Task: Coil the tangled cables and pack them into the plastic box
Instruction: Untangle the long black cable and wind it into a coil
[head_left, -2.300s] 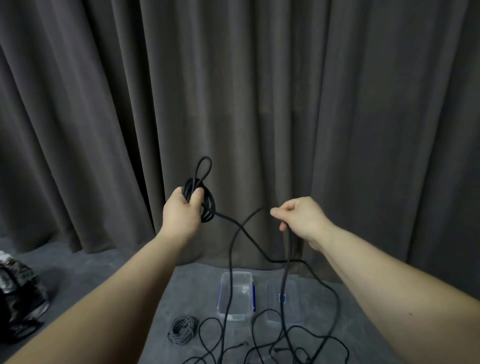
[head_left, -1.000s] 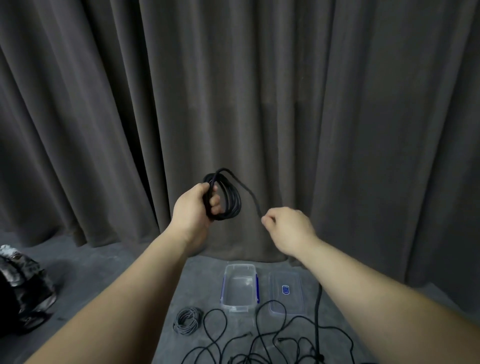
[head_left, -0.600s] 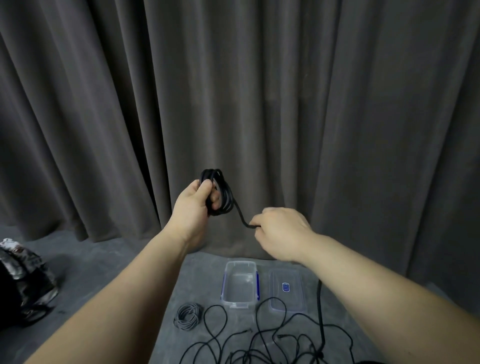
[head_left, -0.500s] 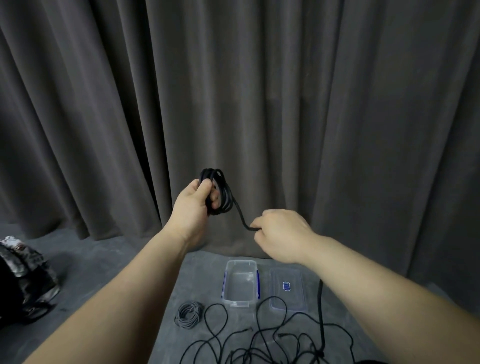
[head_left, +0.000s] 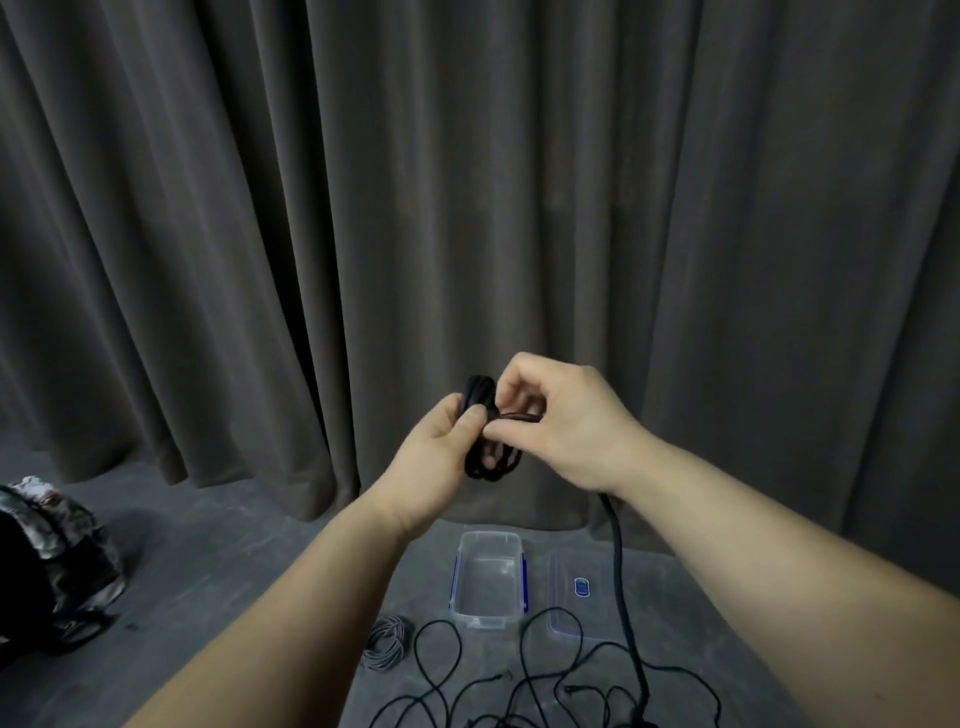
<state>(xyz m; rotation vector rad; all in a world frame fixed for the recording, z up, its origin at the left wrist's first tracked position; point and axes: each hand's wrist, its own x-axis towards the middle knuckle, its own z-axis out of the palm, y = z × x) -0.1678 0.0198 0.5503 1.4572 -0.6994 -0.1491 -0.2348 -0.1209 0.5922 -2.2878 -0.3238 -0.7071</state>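
Both hands are raised in front of a dark grey curtain (head_left: 467, 182). The left hand (head_left: 441, 447) is closed around a small coil of black cable (head_left: 485, 457), thumb pressed across the loops; most of the coil is hidden behind the fingers, so only its top edge and lower curve show. The right hand (head_left: 561, 421) touches the left and pinches a strand of the same cable between thumb and forefinger — how that strand runs through the coil cannot be made out. From under the right wrist the loose cable (head_left: 621, 577) hangs down to the floor (head_left: 208, 561), where it joins a tangle of thin black cables (head_left: 545, 686) that is cut off by the bottom edge.

On the floor below the hands stands an open clear plastic box (head_left: 488, 582) with blue clips, nothing visible inside it. Its clear lid (head_left: 582, 592) lies flat just to the right, partly crossed by the hanging cable. A small grey coil (head_left: 387, 642) lies left of the box. At the far left sits a dark bag (head_left: 52, 566) — cut off by the frame edge.
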